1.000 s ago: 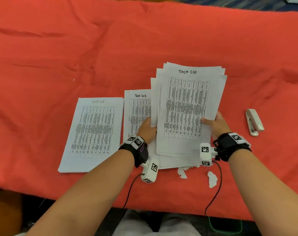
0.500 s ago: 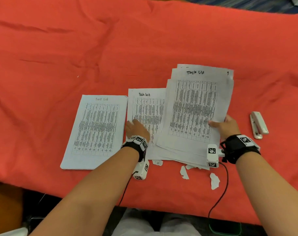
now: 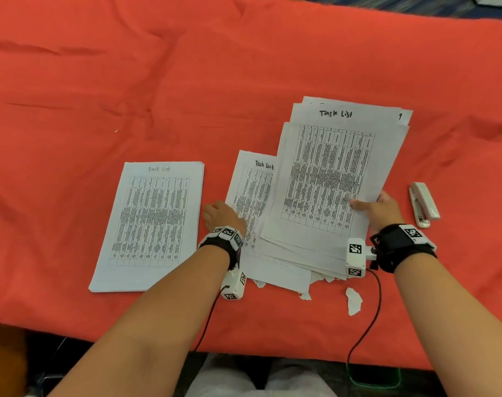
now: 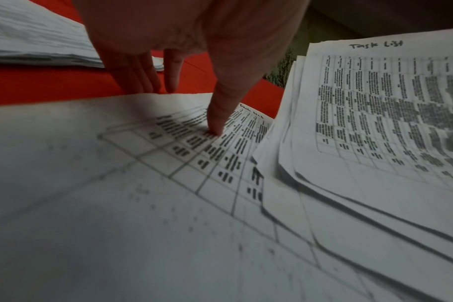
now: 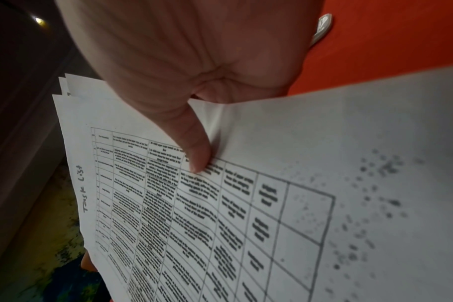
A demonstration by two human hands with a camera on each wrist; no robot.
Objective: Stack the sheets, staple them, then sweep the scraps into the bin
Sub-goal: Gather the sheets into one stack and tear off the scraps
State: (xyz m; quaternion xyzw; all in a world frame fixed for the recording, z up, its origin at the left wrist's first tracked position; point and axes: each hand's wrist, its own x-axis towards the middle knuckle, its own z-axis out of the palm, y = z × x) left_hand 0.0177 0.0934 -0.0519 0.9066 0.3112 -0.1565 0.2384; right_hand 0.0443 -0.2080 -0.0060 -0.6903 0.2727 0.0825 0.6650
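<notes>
Held sheets (image 3: 334, 179): loose fanned bundle headed "Task List", right of centre in the head view, edges uneven, near end overlapping the sheet beside it.
Right hand (image 3: 380, 209): grips the bundle's right edge; thumb (image 5: 194, 147) lies on the printed face, the other fingers are hidden beneath the paper.
Middle sheet (image 3: 251, 193): flat on the cloth at frame centre, partly covered by the bundle.
Left hand (image 3: 222, 217): fingers extended; thumb (image 4: 220, 114) presses the middle sheet, remaining fingers (image 4: 140, 75) reach its left edge. Holds nothing.
Left stack (image 3: 151, 224): squared pile, left of centre, apart from the other paper.
Scraps (image 3: 354, 301): torn white bits on the cloth below the bundle's near edge.
Stapler (image 3: 423, 203): white, lying at right, near the right hand, untouched.
Tablecloth (image 3: 186, 67): red, wrinkled, beneath everything.
</notes>
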